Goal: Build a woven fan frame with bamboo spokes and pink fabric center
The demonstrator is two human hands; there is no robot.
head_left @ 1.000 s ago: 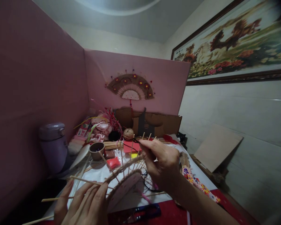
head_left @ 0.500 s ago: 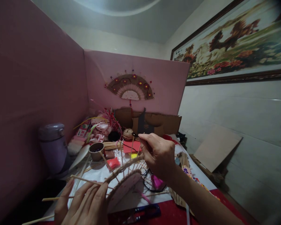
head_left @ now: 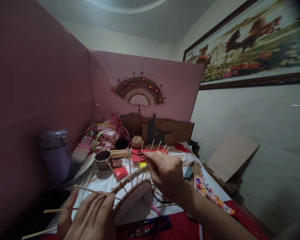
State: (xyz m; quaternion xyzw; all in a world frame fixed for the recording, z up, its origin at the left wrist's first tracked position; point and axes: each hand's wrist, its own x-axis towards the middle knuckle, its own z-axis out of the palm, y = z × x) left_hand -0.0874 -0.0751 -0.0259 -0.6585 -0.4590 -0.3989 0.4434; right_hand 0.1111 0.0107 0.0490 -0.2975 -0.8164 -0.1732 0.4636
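Observation:
A half-round fan frame (head_left: 133, 199) of thin wooden sticks, with a woven twine band and a pale spotted centre, tilts above the table. My left hand (head_left: 91, 216) grips its left side, with several sticks poking out between the fingers. Pinched at the fan's upper right is my right hand (head_left: 165, 171), thumb and forefinger closed on a dark cord (head_left: 140, 153) beside a stick. The cord's loose length (head_left: 160, 200) loops beneath that hand. Bare stick tips (head_left: 152, 145) rise behind the right hand.
Blue-handled snips (head_left: 156, 225) lie at the front on red cloth. A brown cup (head_left: 103, 160), a red clay packet (head_left: 121, 172) and a twine ball (head_left: 136, 141) stand beyond the fan. A purple flask (head_left: 55, 156) is at left. A finished fan (head_left: 139, 91) hangs on the pink panel.
My right hand has come slightly lower with the cord, whose end now curls beside the stick. My left hand keeps its hold on the fan frame.

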